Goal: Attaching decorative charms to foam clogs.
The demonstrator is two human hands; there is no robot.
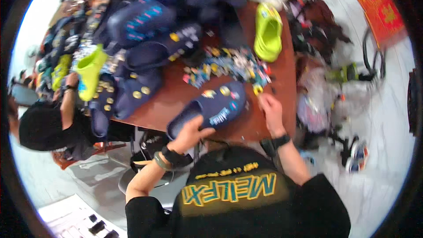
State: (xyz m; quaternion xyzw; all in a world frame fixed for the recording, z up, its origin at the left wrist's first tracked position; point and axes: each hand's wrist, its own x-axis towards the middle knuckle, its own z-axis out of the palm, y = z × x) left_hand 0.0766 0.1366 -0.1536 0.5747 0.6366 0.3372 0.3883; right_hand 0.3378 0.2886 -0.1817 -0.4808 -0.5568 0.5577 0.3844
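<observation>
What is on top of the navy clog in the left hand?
Small charms sit atop the navy clog. The left hand covers part of its near side; anything there cannot be seen.

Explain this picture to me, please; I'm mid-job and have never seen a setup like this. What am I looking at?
There is no machine here: a person works with two bare hands. The only picture comes from a wide fisheye camera worn on the head, looking down, so straight edges bend near the rim. Picture left is the person's left.

On the brown table lie a heap of small colourful pieces, a lime clog and many dark clogs.

The left hand holds a decorated navy clog by its heel end. The right hand is beside a small yellow piece; blur hides whether it is gripped. The hand at far left is a co-worker's.
</observation>
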